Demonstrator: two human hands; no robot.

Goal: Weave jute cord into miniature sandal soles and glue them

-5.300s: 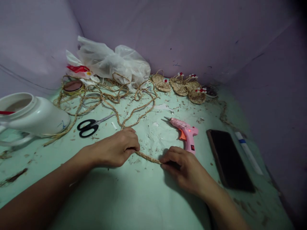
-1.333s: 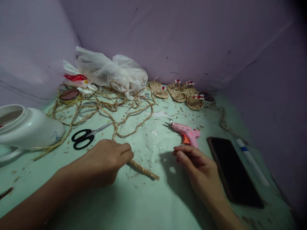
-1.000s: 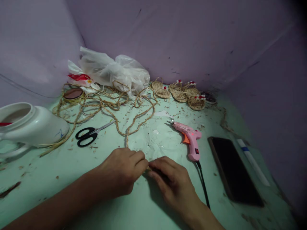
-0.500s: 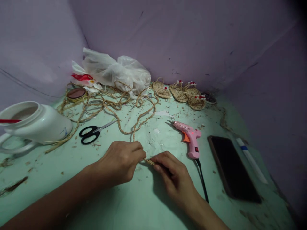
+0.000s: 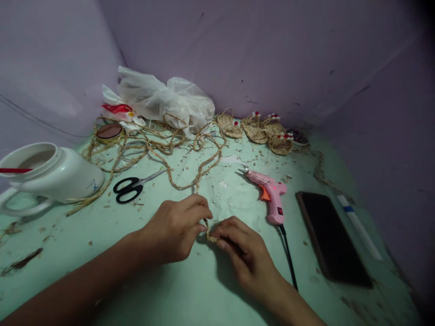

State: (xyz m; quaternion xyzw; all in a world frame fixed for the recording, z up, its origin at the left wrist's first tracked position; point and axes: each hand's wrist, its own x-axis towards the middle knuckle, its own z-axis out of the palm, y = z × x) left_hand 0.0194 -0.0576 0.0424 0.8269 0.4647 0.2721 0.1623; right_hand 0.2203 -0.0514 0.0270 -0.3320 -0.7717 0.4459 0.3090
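**Both Hands on the Rope End**

At lower centre of the frame, the left hand (image 5: 175, 228) and right hand (image 5: 243, 251) meet on the worktop (image 5: 190, 290). The fingers of both pinch the curled end of the rope (image 5: 208, 230), which runs up to loose tangles at upper left. Right of centre lie a glue gun (image 5: 270, 197) and phone (image 5: 331, 235); left of centre, scissors (image 5: 131, 186).

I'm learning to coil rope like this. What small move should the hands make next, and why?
Probably curl the rope a little further round. The left hand and right hand pinch a short bend of it between them, only the start of a coil, with long slack rope behind.
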